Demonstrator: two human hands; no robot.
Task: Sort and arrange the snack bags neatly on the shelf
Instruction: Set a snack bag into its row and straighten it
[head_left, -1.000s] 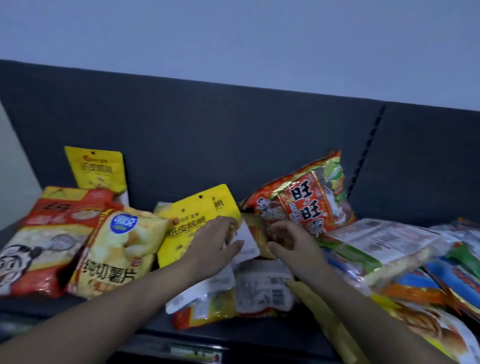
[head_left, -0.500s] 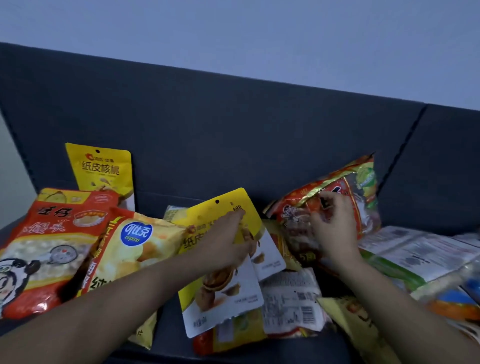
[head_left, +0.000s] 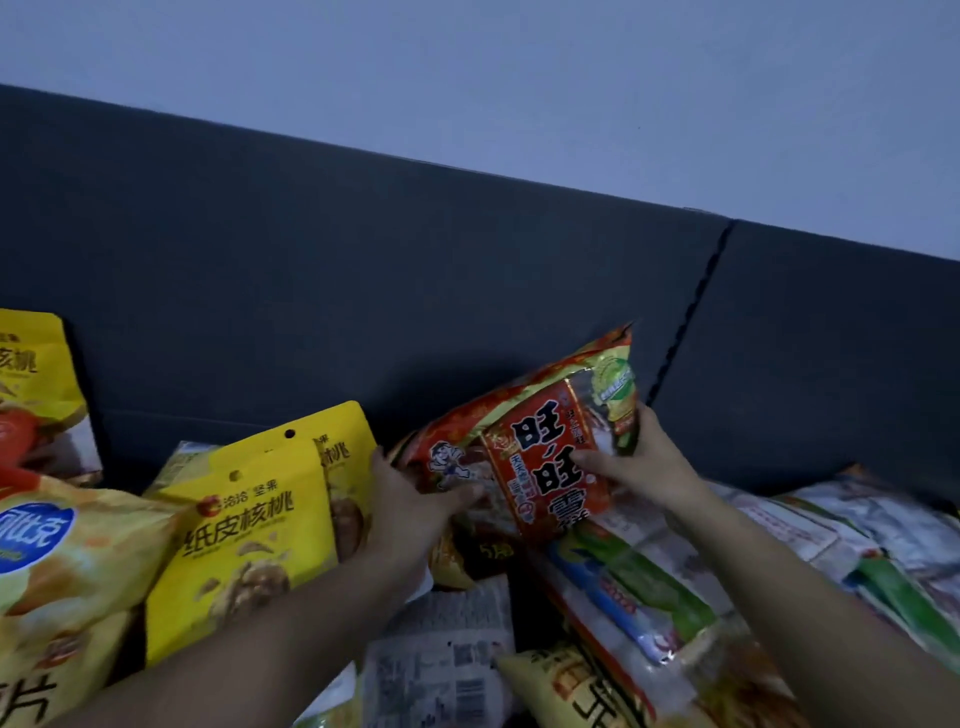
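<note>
Both hands now meet on the red cracker bag (head_left: 550, 452). Head view: left hand (head_left: 410, 512) has left the yellow walnut bag (head_left: 249, 525) and curls round the red bag's left edge. Right hand (head_left: 644, 462) pinches the right edge, thumb in front. Bag sits mid-shelf, tilted against the back panel (head_left: 363, 291), over loose bags. Best to lift it clear by the edges, then stand it upright.

The one head-worn camera is looking forward and slightly down, sitting close to the snack bags (head_left: 249, 525). It is tilting, so the shelf's dark back panel (head_left: 363, 270) is sloping down rightward. The left forearm (head_left: 270, 639) and the right forearm (head_left: 810, 597) are entering from the near edge, and the pale wall (head_left: 519, 78) is filling the far top.
</note>
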